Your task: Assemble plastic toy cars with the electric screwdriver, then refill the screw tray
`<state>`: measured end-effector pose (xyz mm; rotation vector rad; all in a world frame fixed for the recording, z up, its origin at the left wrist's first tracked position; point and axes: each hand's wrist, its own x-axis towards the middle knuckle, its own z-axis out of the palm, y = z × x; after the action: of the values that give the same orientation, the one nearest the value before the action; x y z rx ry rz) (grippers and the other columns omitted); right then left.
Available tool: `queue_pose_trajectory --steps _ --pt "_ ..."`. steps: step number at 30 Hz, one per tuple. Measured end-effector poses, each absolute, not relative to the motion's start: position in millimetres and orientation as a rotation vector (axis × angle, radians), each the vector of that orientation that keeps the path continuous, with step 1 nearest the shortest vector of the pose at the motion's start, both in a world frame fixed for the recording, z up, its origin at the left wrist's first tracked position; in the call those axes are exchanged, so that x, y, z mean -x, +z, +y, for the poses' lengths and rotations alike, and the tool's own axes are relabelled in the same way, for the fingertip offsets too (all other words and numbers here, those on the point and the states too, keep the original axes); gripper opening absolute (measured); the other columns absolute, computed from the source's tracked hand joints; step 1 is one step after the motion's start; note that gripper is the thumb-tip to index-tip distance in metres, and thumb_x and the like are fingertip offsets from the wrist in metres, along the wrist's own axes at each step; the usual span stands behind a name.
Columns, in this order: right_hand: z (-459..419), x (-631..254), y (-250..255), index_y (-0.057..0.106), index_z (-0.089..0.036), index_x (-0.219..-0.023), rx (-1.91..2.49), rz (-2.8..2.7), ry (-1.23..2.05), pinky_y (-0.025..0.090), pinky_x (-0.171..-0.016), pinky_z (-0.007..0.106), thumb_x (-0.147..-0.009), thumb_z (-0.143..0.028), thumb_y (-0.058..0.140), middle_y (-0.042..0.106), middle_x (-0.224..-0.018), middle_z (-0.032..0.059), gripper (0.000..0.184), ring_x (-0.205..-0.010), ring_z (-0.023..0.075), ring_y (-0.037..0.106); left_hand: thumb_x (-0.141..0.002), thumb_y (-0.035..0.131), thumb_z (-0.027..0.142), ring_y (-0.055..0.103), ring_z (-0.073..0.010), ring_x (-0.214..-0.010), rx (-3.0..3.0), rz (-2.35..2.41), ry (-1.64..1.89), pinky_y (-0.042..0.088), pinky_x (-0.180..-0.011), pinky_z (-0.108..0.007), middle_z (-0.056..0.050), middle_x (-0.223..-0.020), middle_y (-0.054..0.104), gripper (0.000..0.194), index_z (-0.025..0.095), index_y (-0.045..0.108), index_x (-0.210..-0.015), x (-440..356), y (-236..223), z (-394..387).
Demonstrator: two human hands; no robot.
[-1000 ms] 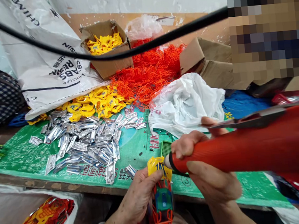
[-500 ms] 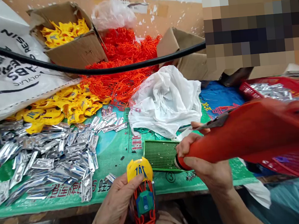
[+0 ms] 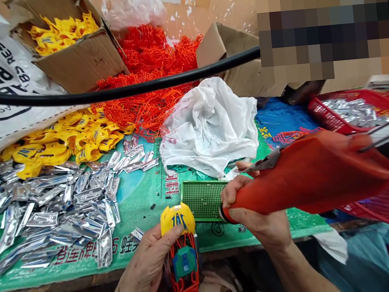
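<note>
My left hand grips a small plastic toy assembly at the table's near edge: an orange frame with a teal block and a yellow cap on top. My right hand is wrapped around the narrow end of a big red power screwdriver, whose tip hangs just right of the yellow cap, a short gap apart. A black hose arcs across the scene above the table.
A green perforated tray lies behind the tool tip on the green mat. Silver parts, yellow caps, orange frames, a cardboard box, a white plastic bag and red baskets surround it.
The screwdriver tip has pulled away to the right off the yellow cap. The view has shifted right and down, and the toy now sits lower in my left hand.
</note>
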<state>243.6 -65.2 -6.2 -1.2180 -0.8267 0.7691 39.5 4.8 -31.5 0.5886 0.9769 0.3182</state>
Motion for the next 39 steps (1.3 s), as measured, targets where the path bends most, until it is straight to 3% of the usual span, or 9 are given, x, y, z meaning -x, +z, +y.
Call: queue_pose_trajectory --steps 9,14,22,26,31,36,39 --pt "-63.4 -243.3 -6.1 0.061 -0.024 -0.077 1.207 -0.871 0.757 0.053 -0.063 0.034 -0.068 -0.017 0.075 0.061 -0.074 -0.0014 0.018 -0.068 0.0163 0.057 -0.069 0.084 0.040 0.060 -0.0133 -0.061 -0.630 0.989 0.315 0.051 -0.057 -0.021 -0.004 -0.071 0.073 0.032 0.015 0.077 -0.088 -41.0 -31.2 4.3" --pt "-62.7 -243.6 -4.9 0.061 -0.024 -0.077 1.218 -0.878 0.764 0.053 -0.067 0.037 -0.066 -0.017 0.075 0.061 -0.073 -0.0016 0.019 -0.069 0.0171 0.057 -0.070 0.083 0.039 0.061 -0.0130 -0.058 -0.607 0.983 0.316 0.053 -0.060 -0.023 -0.004 -0.066 0.072 0.031 0.014 0.076 -0.089 -41.3 -31.4 4.7" --pt "-62.5 -244.5 -6.2 0.062 -0.024 -0.078 1.209 -0.867 0.741 0.052 -0.068 0.037 -0.066 -0.019 0.075 0.060 -0.071 -0.0020 0.018 -0.067 0.0164 0.057 -0.070 0.083 0.038 0.065 -0.0148 -0.062 -0.552 0.988 0.329 0.053 -0.059 -0.023 -0.005 -0.076 0.075 0.032 0.014 0.074 -0.091 -40.7 -34.7 2.3" --pt "-60.4 -243.3 6.1 0.063 -0.026 -0.089 1.136 -0.817 0.733 0.052 -0.070 0.037 -0.065 -0.020 0.076 0.059 -0.072 -0.0033 0.028 -0.065 0.0154 0.056 -0.075 0.080 0.033 0.065 -0.0147 -0.061 -0.557 0.982 0.334 0.053 -0.059 -0.023 -0.005 -0.074 0.075 0.028 0.014 0.074 -0.093 -41.6 -35.8 2.4" --pt "-51.1 -236.4 27.3 0.056 -0.033 -0.118 0.932 -0.721 0.760 0.050 -0.063 0.032 -0.065 -0.015 0.077 0.062 -0.073 -0.0052 0.060 -0.063 0.0144 0.058 -0.076 0.080 0.030 0.066 -0.0145 -0.057 -0.470 0.944 0.389 0.054 -0.056 -0.023 -0.007 -0.070 0.074 0.022 0.010 0.074 -0.085 -43.9 -35.5 4.0" --pt "-40.2 -226.7 35.0 0.056 -0.033 -0.118 0.843 -0.729 0.798 0.049 -0.059 0.030 -0.066 -0.014 0.077 0.063 -0.072 -0.0049 0.060 -0.063 0.0139 0.058 -0.079 0.075 0.022 0.072 -0.0194 -0.067 -0.225 0.818 0.468 0.060 -0.067 -0.031 -0.010 -0.081 0.078 0.020 0.009 0.073 -0.095 -38.7 -29.9 11.1" --pt "-35.2 -220.1 36.2 0.055 -0.034 -0.120 0.828 -0.727 0.829 0.050 -0.059 0.029 -0.066 -0.015 0.077 0.062 -0.072 -0.0051 0.061 -0.064 0.0138 0.058 -0.084 0.070 0.027 0.075 -0.0229 -0.076 -0.139 0.626 0.401 0.061 -0.072 -0.034 -0.014 -0.090 0.078 0.034 0.007 0.069 -0.111 -31.7 -28.6 15.5"
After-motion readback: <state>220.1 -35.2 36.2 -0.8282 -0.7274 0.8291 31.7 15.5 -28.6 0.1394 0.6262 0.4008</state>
